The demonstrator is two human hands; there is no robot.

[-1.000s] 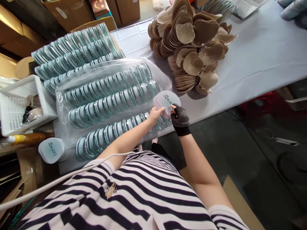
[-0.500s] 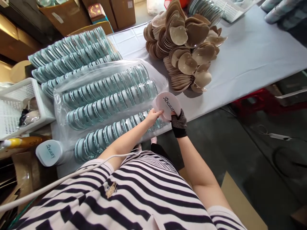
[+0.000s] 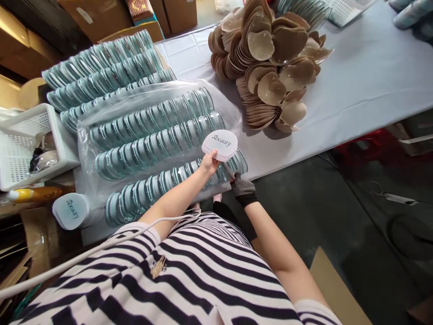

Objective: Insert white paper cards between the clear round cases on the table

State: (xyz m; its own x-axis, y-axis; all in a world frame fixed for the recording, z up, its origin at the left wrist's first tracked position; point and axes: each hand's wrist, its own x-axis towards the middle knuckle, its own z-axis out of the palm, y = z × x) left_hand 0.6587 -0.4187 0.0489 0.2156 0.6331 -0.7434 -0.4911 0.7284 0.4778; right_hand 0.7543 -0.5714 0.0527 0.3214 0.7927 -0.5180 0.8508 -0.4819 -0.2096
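My left hand grips a small stack of white rounded cards printed with a "beauty" logo, thumb on top. My right hand, in a dark fingerless glove, pinches one thin card, seen nearly edge-on, at the right end of the nearest row of clear plastic shells. White cards show between the shells of that row. Two more rows of shells lie just behind it on a clear plastic bag. Another stack of printed cards rests at the left table corner.
Further rows of clear shells stand at the back left. Beige bra-cup-shaped pads are heaped mid-table on the grey cloth. A white basket and an orange bottle sit at left. A white cable crosses my front.
My left hand has turned the card stack flatter and a little left. My right hand has left the stack and moved down to the near row's end, one card in its fingers.
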